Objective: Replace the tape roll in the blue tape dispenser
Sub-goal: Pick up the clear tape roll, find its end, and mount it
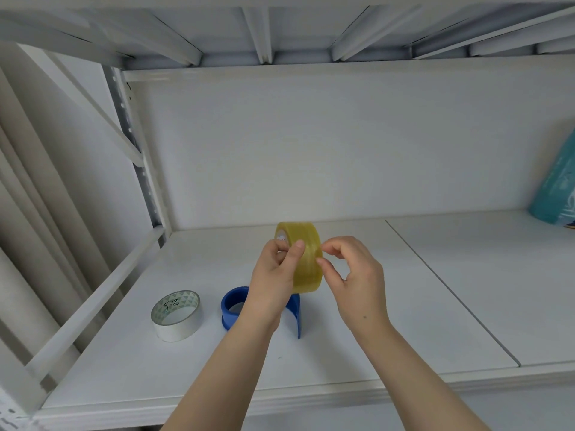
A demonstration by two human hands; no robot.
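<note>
Writing: "2.5" handwritten in black on the patterned inner core of the white tape roll [176, 315]; print on the teal package [557, 188] too blurred to read.
Yellow tape roll [301, 256]: held upright above the shelf [404, 306], clear of it.
Left hand [273, 275]: closed on the yellow roll — thumb across its outer face, fingers at the core.
Right hand [354, 275]: fingertips pinched narrow at the roll's right edge, touching the tape surface.
Blue tape dispenser [231, 307]: on the shelf directly below the hands, partly hidden by the left wrist; its ring holds no roll.
White tape roll: lies flat just left of the dispenser — apart from it.
Teal package: far right, leaning against the back wall.
</note>
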